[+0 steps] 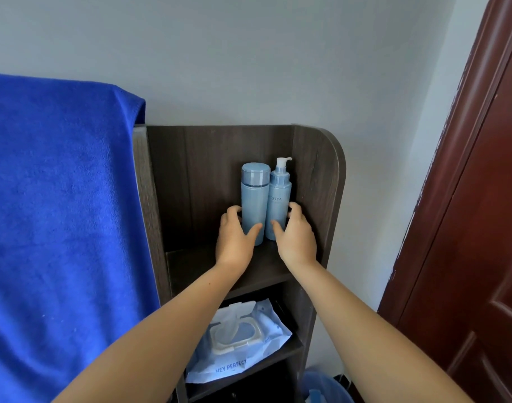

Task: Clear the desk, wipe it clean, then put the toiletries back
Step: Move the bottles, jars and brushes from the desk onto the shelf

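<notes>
Two light-blue toiletry bottles stand upright side by side at the back right of the dark wooden shelf unit's top shelf (190,266). My left hand (235,237) grips the capped bottle (254,196) low down, thumb on its front and fingers round its left side. My right hand (295,234) grips the pump bottle (278,199), thumb on its front and fingers curled round its right side against the unit's side wall. Both bottle bases are partly hidden behind my hands.
A pack of wet wipes (240,341) with its lid flipped open lies on the shelf below. A blue towel (59,213) hangs at the left, over the unit's edge. A dark red door (481,199) stands at the right. A blue bin (321,385) sits on the floor.
</notes>
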A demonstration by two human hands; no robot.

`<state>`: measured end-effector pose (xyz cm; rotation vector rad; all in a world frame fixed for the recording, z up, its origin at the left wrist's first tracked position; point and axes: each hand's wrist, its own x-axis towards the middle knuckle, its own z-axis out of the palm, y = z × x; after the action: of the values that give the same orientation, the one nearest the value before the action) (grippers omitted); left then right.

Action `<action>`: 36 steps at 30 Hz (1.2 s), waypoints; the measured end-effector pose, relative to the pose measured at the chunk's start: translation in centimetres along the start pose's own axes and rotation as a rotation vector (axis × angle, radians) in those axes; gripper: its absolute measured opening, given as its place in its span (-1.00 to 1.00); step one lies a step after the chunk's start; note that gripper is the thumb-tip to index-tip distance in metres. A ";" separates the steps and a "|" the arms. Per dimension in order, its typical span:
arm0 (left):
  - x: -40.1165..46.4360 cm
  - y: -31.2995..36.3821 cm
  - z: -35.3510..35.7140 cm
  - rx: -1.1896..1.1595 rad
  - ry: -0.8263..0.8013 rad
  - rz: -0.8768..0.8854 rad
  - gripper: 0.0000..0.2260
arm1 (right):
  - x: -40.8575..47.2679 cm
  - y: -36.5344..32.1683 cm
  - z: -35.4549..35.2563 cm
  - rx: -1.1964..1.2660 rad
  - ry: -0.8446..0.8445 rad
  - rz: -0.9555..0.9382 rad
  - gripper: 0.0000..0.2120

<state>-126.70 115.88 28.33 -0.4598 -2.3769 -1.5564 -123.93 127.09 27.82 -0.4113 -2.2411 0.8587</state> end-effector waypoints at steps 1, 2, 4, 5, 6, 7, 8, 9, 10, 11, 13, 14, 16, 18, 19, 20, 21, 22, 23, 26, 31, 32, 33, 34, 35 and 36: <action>-0.1 0.0 -0.1 0.005 -0.004 -0.004 -0.50 | -0.2 0.1 0.0 0.008 -0.004 0.004 -0.46; -0.3 -0.1 -0.2 0.009 -0.007 -0.009 -0.48 | -0.4 0.2 -0.1 0.017 -0.008 0.007 -0.44; -0.9 -0.2 -0.7 0.012 -0.009 -0.009 -0.45 | -1.1 0.5 -0.3 0.032 -0.016 0.005 -0.42; -1.4 -0.2 -1.1 0.013 -0.006 0.002 -0.44 | -1.5 0.6 -0.5 0.040 -0.020 -0.001 -0.41; -2.0 -0.3 -1.5 0.013 0.004 0.024 -0.45 | -1.9 0.7 -0.6 0.051 -0.020 -0.008 -0.42; -2.7 -0.3 -2.1 0.006 0.016 0.056 -0.46 | -2.4 0.8 -0.8 0.066 -0.013 -0.016 -0.43; -3.6 -0.3 -2.7 -0.010 0.028 0.097 -0.48 | -3.1 0.9 -0.9 0.086 0.001 -0.032 -0.44; -4.7 -0.3 -3.5 -0.031 0.033 0.146 -0.50 | -3.9 0.9 -1.1 0.103 0.022 -0.061 -0.47; -6.0 -0.4 -4.4 -0.050 0.026 0.199 -0.53 | -4.9 0.9 -1.2 0.116 0.045 -0.101 -0.51; -7.5 -0.6 -5.4 -0.065 0.006 0.253 -0.56 | -6.1 0.7 -1.2 0.122 0.063 -0.148 -0.56; -10.6 -2.0 -7.7 -0.065 -0.054 0.358 -0.64 | -9.0 0.4 -1.0 0.135 0.074 -0.239 -0.66; -12.2 -3.1 -9.0 -0.045 -0.087 0.396 -0.68 | -10.6 0.1 -0.7 0.143 0.067 -0.277 -0.70; -14.8 -6.2 -11.5 0.006 -0.123 0.398 -0.74 | -14.0 -0.4 0.3 0.154 0.027 -0.325 -0.71; -16.7 -10.1 -13.9 0.041 -0.113 0.299 -0.77 | -17.4 -0.8 2.1 0.161 -0.041 -0.341 -0.69; -17.4 -12.2 -15.1 0.049 -0.095 0.215 -0.77 | -19.2 -0.9 3.3 0.161 -0.085 -0.344 -0.71; -18.0 -14.4 -16.3 0.061 -0.076 0.124 -0.76 | -21.0 -0.7 4.6 0.157 -0.137 -0.345 -0.74; -18.5 -16.7 -17.4 0.077 -0.064 0.043 -0.74 | -22.8 -0.5 6.1 0.153 -0.196 -0.338 -0.77; -19.0 -18.9 -18.4 0.098 -0.066 -0.027 -0.73 | -24.5 -0.2 7.5 0.150 -0.263 -0.310 -0.79; -19.4 -20.8 -19.0 0.124 -0.083 -0.088 -0.73 | -26.1 0.2 9.0 0.141 -0.335 -0.265 -0.79; -20.5 -25.2 -18.9 0.227 -0.194 -0.220 -0.76 | -30.0 1.0 13.0 0.074 -0.516 -0.093 -0.81; -21.4 -28.3 -15.7 0.330 -0.277 -0.287 -0.61 | -32.4 1.7 18.1 -0.074 -0.663 0.108 -0.56; -21.5 -28.4 -15.2 0.344 -0.260 -0.284 -0.60 | -32.6 1.9 18.9 -0.099 -0.667 0.124 -0.53; -21.6 -28.3 -14.8 0.353 -0.236 -0.282 -0.60 | -32.8 2.2 19.5 -0.127 -0.668 0.133 -0.52; -21.9 -28.1 -14.4 0.358 -0.218 -0.298 -0.60 | -33.1 2.3 20.1 -0.159 -0.666 0.132 -0.52; -22.3 -28.0 -14.1 0.355 -0.201 -0.324 -0.59 | -33.4 2.5 20.4 -0.185 -0.655 0.125 -0.53; -22.8 -28.1 -13.8 0.337 -0.182 -0.357 -0.57 | -33.6 2.7 20.7 -0.198 -0.638 0.113 -0.56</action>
<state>-116.43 89.95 1.45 -0.1103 -2.9175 -1.2388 -114.48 102.63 -1.74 -0.3942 -2.9304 0.9204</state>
